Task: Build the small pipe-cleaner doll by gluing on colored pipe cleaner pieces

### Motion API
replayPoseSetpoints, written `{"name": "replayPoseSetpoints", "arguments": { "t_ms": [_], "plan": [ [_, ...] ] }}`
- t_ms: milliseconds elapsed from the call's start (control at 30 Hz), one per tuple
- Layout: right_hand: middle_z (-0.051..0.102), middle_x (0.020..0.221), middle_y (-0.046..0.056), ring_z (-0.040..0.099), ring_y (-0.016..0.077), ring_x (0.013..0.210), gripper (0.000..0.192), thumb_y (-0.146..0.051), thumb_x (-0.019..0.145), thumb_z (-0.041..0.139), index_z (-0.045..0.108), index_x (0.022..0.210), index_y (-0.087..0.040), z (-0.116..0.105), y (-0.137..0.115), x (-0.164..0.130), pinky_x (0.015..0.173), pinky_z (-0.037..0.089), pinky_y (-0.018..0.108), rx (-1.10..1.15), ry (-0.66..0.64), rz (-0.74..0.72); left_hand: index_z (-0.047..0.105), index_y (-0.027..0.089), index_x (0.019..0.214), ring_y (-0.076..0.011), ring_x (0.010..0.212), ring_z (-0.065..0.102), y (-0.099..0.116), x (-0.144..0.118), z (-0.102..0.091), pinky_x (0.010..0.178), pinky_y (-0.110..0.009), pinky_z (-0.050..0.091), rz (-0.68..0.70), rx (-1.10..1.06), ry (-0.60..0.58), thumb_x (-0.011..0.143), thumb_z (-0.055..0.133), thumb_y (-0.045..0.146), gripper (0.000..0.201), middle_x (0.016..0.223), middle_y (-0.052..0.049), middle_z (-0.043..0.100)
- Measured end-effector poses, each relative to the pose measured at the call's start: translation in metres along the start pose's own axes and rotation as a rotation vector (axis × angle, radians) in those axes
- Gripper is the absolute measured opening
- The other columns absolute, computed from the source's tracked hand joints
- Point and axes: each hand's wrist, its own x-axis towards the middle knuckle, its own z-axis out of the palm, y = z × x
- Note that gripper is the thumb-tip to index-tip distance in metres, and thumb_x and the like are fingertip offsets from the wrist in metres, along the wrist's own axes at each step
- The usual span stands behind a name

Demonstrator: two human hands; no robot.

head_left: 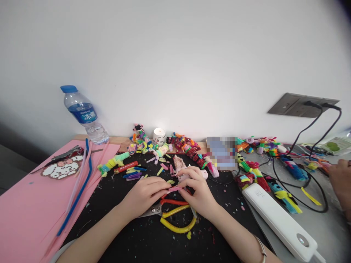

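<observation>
A short pink pipe cleaner piece (173,189) is pinched between my two hands, just above the black mat (123,241). My left hand (148,193) has its fingertips closed on the left end. My right hand (199,191) grips the other end between thumb and fingers. Below them lies a cutting tool with yellow handles (178,229), its metal head partly under my left hand. A red handle (174,201) crosses there too; what it belongs to is partly hidden. Behind my right hand is a fuzzy pinkish-brown piece (178,163).
Cut blue and purple pipe cleaner pieces (134,174) lie near a red packet (125,167). Long pipe cleaners (74,204) rest on pink sheet (27,215) beside a water bottle (85,117). A white power bank (279,223), cables and a co-worker's hand (340,182) are right.
</observation>
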Motion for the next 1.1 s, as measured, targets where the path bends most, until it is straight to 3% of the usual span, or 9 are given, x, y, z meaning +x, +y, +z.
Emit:
{"name": "replayPoseSetpoints", "arguments": {
  "t_ms": [667, 1100],
  "plan": [
    [0.064, 0.104, 0.003, 0.049, 0.0226, 0.101, 0.022, -0.001, 0.073, 0.061, 0.065, 0.070, -0.023, 0.0005, -0.0005, 0.0002, 0.090, 0.043, 0.042, -0.004, -0.018, 0.020, 0.068, 0.017, 0.102, -0.0148, 0.084, 0.067, -0.0002, -0.0029, 0.0003, 0.078, -0.024, 0.054, 0.032, 0.015, -0.025, 0.094, 0.050, 0.022, 0.020, 0.093, -0.007, 0.072],
    [0.064, 0.104, 0.003, 0.049, 0.0234, 0.102, 0.023, -0.003, 0.074, 0.061, 0.067, 0.073, -0.025, 0.0012, 0.0006, -0.0009, 0.090, 0.043, 0.043, -0.020, -0.011, 0.012, 0.069, 0.017, 0.095, -0.0144, 0.079, 0.067, -0.0018, -0.0037, 0.0005, 0.073, -0.023, 0.053, 0.018, -0.009, -0.039, 0.096, 0.045, 0.022, 0.025, 0.086, -0.006, 0.072]
  ]
}}
